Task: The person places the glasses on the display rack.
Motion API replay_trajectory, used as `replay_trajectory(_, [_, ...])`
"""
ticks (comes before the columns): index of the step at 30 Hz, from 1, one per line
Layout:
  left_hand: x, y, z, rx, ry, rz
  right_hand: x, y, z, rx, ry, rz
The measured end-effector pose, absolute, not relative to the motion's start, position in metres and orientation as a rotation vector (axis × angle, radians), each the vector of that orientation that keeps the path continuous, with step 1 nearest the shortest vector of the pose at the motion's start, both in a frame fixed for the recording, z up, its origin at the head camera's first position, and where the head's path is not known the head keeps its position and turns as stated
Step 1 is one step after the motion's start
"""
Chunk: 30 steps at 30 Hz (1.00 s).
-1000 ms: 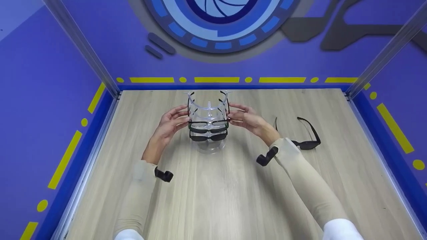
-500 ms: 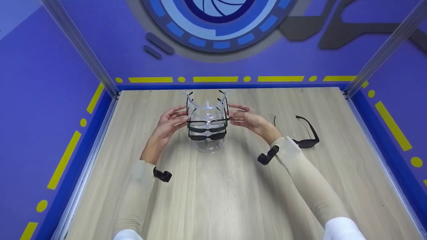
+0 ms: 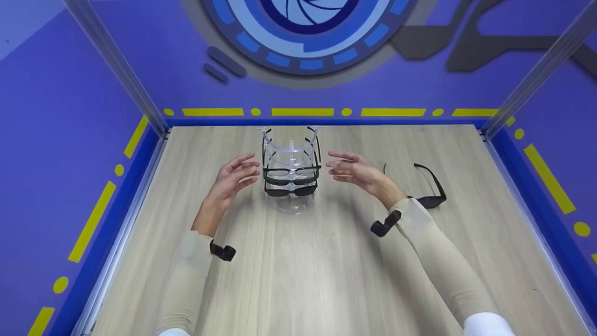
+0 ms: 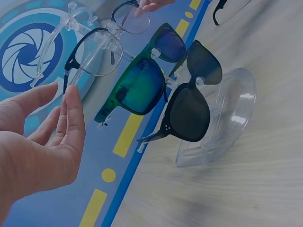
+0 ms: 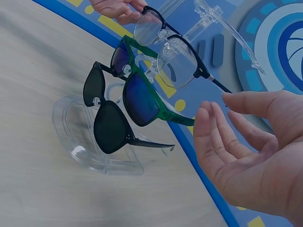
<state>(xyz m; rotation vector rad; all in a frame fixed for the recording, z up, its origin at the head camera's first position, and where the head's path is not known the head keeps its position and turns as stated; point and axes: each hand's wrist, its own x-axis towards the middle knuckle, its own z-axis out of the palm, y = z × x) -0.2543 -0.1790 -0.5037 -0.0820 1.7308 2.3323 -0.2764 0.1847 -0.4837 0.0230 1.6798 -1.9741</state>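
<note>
At nine o'clock of clear stand (image 3: 292,205), left hand (image 3: 226,184): palm inward, fingers loosely extended, apart from frames, holding nothing. At three o'clock, right hand (image 3: 361,176) mirrors it, fingers relaxed, nothing held. Forearms (image 3: 186,280) slant in from seven and five o'clock. Stand bears, top down, clear-lens glasses (image 5: 199,69), green-framed sunglasses (image 5: 142,101), black sunglasses (image 5: 111,127).

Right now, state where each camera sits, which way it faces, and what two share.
Head: on the head, facing forward and down at the clear stand; left grip, right grip and beige sleeves show.
Left wrist: on that wrist, facing the racked glasses; left grip large, right fingers at top.
Right wrist: on that wrist, facing the racked glasses; right grip large, left fingers top left.
Shared: both wrist views show the clear stand.
</note>
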Motion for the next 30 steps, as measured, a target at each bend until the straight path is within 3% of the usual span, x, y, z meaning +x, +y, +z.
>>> replay_trajectory(30, [-0.194, -0.193, -0.531, -0.072, 1.847, 2.119, -0.228, 0.231, -0.515, -0.082, 1.737, -1.837])
